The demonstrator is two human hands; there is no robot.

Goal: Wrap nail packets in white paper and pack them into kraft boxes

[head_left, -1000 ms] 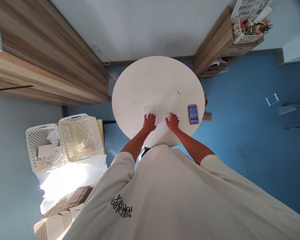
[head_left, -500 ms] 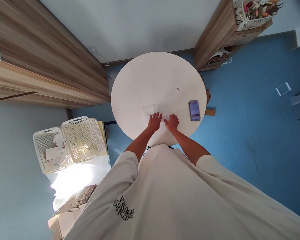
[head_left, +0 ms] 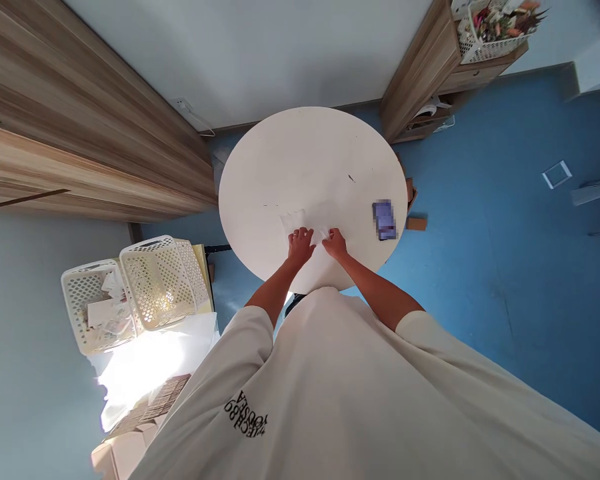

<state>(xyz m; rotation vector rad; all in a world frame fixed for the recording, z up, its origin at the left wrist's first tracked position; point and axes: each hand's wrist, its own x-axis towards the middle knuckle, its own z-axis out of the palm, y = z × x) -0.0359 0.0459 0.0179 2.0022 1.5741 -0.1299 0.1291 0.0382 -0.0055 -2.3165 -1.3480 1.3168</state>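
Note:
A thin white sheet (head_left: 293, 220), tissue-like and slightly wrinkled, lies on the round white table (head_left: 300, 147) close to my body. Its pale colour nearly blends into the tabletop. My left hand (head_left: 301, 245) has its fingers bent down on the near part of the sheet, thumb towards the right. Between the hands a bright fold of the sheet shows, a little raised. My right hand (head_left: 335, 243) pinches this fold at its right side, fingers curled. The fingertips' exact grip is too small to make out. A phone (head_left: 385, 220), blurred out, lies to the right on the table.
Wooden cabinets stand at the left (head_left: 130, 127) and back right (head_left: 425, 67). Two white perforated baskets, one empty-looking (head_left: 163, 280) and one with wrappings (head_left: 100, 307), are at the lower left. A small brown box (head_left: 417, 223) sits on the blue floor beside the table.
My right hand has gone from spread fingers to a curled pinch on the sheet. My left hand's fingers have bent inward. The whole view has shifted slightly.

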